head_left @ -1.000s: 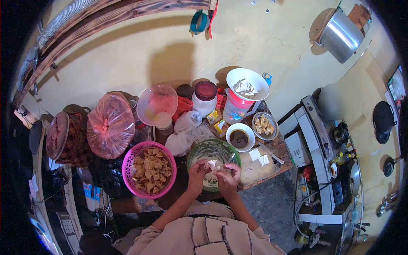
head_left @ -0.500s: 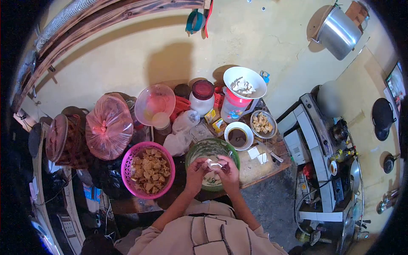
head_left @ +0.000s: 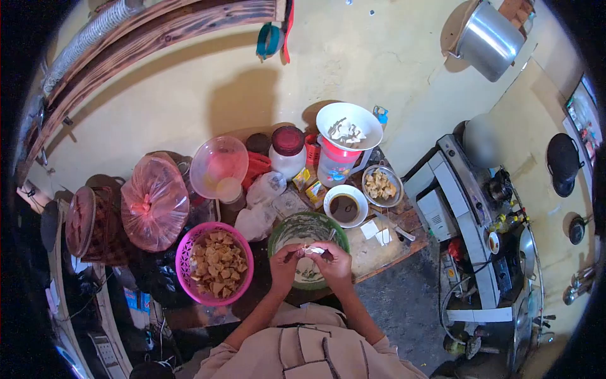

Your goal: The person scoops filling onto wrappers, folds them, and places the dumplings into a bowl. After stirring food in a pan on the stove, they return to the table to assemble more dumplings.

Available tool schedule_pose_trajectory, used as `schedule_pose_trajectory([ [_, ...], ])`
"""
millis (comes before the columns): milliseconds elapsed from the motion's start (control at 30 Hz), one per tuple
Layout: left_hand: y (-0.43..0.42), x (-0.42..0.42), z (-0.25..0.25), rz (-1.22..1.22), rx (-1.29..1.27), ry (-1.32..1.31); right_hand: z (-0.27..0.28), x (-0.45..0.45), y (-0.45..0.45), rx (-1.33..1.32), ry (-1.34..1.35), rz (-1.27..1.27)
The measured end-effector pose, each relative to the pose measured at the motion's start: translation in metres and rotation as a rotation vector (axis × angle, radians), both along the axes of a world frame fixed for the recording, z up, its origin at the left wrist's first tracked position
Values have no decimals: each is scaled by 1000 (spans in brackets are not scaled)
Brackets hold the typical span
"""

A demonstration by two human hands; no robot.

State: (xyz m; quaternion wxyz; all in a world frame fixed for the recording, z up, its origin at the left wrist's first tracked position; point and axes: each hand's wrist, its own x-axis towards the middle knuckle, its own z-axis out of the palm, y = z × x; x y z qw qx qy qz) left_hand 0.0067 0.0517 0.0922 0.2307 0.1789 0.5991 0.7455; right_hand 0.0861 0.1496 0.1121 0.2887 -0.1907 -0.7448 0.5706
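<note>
1. Both hands now draw closer around the small pale piece (head_left: 312, 249), which shows narrower than half a second ago; the whole view has also shifted, so the wall and table things appear further left.
2. Nearest is the person's tan clothing (head_left: 271, 350), with dark seam lines across it.
3. Left hand (head_left: 286, 266) and right hand (head_left: 336, 266) meet at their fingertips, each pinching the pale piece; its exact form is too small to tell.
4. That piece is held above the green bowl (head_left: 343, 235), whose inner wall is streaked with something whitish.
5. Just left of the green bowl stands a pink basket (head_left: 183, 259), filled with brown chunks (head_left: 218, 264).
6. To the right, on the wooden table (head_left: 385, 256), lie white squares (head_left: 370, 230) and a knife (head_left: 406, 235).
7. Beyond them, a white bowl (head_left: 364, 205) contains dark liquid (head_left: 344, 210), and near it a metal dish bears light brown pieces (head_left: 380, 184).
8. Farther back, another wide bowl (head_left: 374, 120) with white pieces (head_left: 347, 131) sits on a clear pitcher (head_left: 334, 165); beside the pitcher stands a red-lidded jar (head_left: 288, 161).
9. At the back left is a knotted pink bag (head_left: 154, 202).
10. Off to the right is a stove (head_left: 464, 167), and a metal pot (head_left: 489, 41) hangs high on the wall.
</note>
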Motion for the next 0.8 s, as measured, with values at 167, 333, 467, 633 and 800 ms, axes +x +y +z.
schedule_pose_trajectory([
  [167,3,-10,-14,-79,-20,272,44,-1,23,153,-113,222],
  [333,-13,-13,-20,58,-4,20,93,-37,124,476,-72,-84],
  [467,-40,-11,-34,121,-86,23,128,-108,235,717,-232,-181],
  [633,-61,0,-42,139,-129,-32,91,-183,319,975,-537,-216],
  [800,-66,-2,-38,123,-115,-102,99,-185,319,1053,-293,-399],
])
